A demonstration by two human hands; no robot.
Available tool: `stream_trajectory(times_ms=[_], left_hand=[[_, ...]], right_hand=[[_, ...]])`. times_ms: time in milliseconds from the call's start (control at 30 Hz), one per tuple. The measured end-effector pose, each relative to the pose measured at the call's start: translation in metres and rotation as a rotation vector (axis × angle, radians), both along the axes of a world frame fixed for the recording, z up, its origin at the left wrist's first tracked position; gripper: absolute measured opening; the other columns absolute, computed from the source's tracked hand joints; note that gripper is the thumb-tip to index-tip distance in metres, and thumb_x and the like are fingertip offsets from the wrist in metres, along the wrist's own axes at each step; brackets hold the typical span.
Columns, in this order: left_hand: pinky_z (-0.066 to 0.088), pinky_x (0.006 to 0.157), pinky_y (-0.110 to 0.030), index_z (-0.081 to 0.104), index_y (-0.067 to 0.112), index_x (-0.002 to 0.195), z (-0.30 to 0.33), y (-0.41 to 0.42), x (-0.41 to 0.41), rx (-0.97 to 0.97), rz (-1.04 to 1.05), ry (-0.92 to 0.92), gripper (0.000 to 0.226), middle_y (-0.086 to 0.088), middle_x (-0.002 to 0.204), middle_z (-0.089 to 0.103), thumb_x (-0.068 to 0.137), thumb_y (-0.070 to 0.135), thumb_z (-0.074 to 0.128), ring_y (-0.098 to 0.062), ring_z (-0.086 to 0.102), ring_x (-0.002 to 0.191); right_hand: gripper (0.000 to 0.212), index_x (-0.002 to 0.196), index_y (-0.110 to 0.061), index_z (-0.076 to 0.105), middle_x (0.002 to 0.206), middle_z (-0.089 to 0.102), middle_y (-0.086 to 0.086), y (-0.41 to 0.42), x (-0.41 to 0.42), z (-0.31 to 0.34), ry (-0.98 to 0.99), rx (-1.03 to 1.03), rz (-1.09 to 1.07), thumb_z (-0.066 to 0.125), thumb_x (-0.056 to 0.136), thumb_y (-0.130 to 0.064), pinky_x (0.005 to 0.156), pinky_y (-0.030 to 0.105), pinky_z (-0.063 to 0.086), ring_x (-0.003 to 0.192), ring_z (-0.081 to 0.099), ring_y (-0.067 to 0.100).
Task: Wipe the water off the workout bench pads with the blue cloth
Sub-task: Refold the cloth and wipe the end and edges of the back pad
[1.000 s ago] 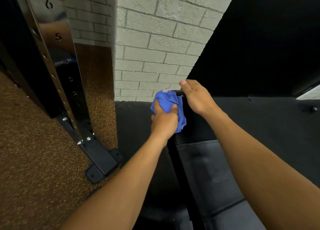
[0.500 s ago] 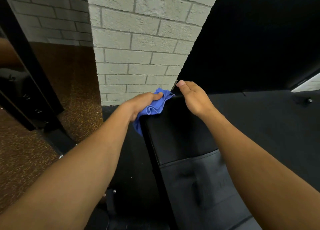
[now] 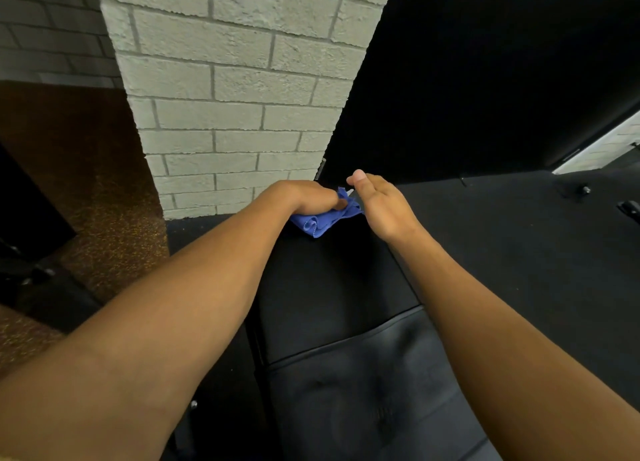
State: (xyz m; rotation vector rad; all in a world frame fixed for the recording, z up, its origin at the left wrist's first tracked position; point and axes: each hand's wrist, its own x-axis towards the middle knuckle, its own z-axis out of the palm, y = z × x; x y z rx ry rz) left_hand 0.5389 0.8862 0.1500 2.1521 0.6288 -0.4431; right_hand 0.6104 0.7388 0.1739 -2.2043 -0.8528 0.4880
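Note:
The black workout bench pad [image 3: 332, 287] runs from the bottom centre up to the middle of the view, with a seam across it. At its far end lies the bunched blue cloth [image 3: 320, 219], pressed onto the pad under my left hand [image 3: 304, 197], whose fingers curl over it. My right hand [image 3: 381, 207] rests on the pad's far right corner beside the cloth, fingers together and thumb up, touching the cloth's right edge. Part of the cloth is hidden under my left hand.
A pale brick pillar [image 3: 235, 96] rises just beyond the bench end. Brown speckled rubber floor [image 3: 114, 218] lies to the left, black floor mat [image 3: 519, 245] to the right. A dark wall [image 3: 485, 79] stands behind the bench.
My left hand has slid the cloth from the pad's left side up onto its top far end, toward my right hand. The view has shifted right.

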Motion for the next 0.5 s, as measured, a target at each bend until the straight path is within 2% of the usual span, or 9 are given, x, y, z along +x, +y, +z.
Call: stream_trajectory(times_ms=[133, 200, 267, 333, 400, 500], left_hand=[[0.04, 0.074, -0.034, 0.057, 0.018, 0.073, -0.002, -0.012, 0.023, 0.084, -0.073, 0.004, 0.045, -0.004, 0.075, 0.06, 0.098, 0.053, 0.044, -0.018, 0.055, 0.069], [0.042, 0.074, -0.036, 0.058, 0.017, 0.07, -0.001, -0.02, 0.032, 0.144, -0.144, 0.016, 0.047, -0.004, 0.069, 0.061, 0.097, 0.052, 0.042, -0.018, 0.055, 0.063], [0.044, 0.074, -0.037, 0.062, 0.016, 0.078, 0.001, -0.031, 0.038, 0.239, -0.224, -0.003, 0.045, -0.004, 0.072, 0.065, 0.096, 0.051, 0.04, -0.018, 0.057, 0.064], [0.046, 0.076, -0.037, 0.064, 0.02, 0.095, 0.004, -0.045, 0.04, 0.365, -0.293, -0.036, 0.041, -0.002, 0.084, 0.068, 0.098, 0.051, 0.037, -0.016, 0.061, 0.072], [0.047, 0.082, -0.038, 0.066, 0.026, 0.101, 0.005, -0.058, 0.039, 0.455, -0.329, -0.053, 0.042, 0.003, 0.091, 0.07, 0.098, 0.053, 0.034, -0.013, 0.062, 0.08], [0.046, 0.084, -0.038, 0.069, 0.031, 0.1, 0.005, -0.069, 0.036, 0.443, -0.34, -0.067, 0.049, 0.006, 0.092, 0.071, 0.096, 0.06, 0.029, -0.014, 0.064, 0.087]], right_hand=[[0.052, 0.14, -0.019, 0.056, 0.142, 0.054, -0.005, -0.01, 0.01, -0.001, 0.034, 0.0, -0.027, 0.037, 0.105, -0.052, 0.11, 0.032, 0.036, 0.13, 0.048, 0.012], [0.05, 0.136, -0.019, 0.059, 0.137, 0.055, -0.005, -0.015, 0.014, 0.0, 0.037, -0.004, -0.032, 0.036, 0.106, -0.051, 0.105, 0.03, 0.037, 0.125, 0.049, 0.01], [0.047, 0.13, -0.02, 0.062, 0.129, 0.056, -0.007, -0.02, 0.017, 0.0, 0.054, 0.0, -0.034, 0.035, 0.106, -0.05, 0.098, 0.026, 0.035, 0.116, 0.049, 0.008], [0.046, 0.125, -0.02, 0.064, 0.123, 0.056, -0.008, -0.026, 0.019, 0.001, 0.078, 0.009, -0.04, 0.035, 0.106, -0.049, 0.095, 0.026, 0.034, 0.112, 0.049, 0.007], [0.049, 0.129, -0.018, 0.062, 0.129, 0.057, -0.007, -0.033, 0.021, 0.0, 0.099, 0.018, -0.054, 0.035, 0.106, -0.051, 0.099, 0.027, 0.035, 0.117, 0.05, 0.009], [0.055, 0.14, -0.017, 0.056, 0.144, 0.053, -0.003, -0.047, 0.025, -0.001, 0.158, 0.037, -0.099, 0.035, 0.105, -0.054, 0.099, 0.026, 0.035, 0.121, 0.05, 0.007]])
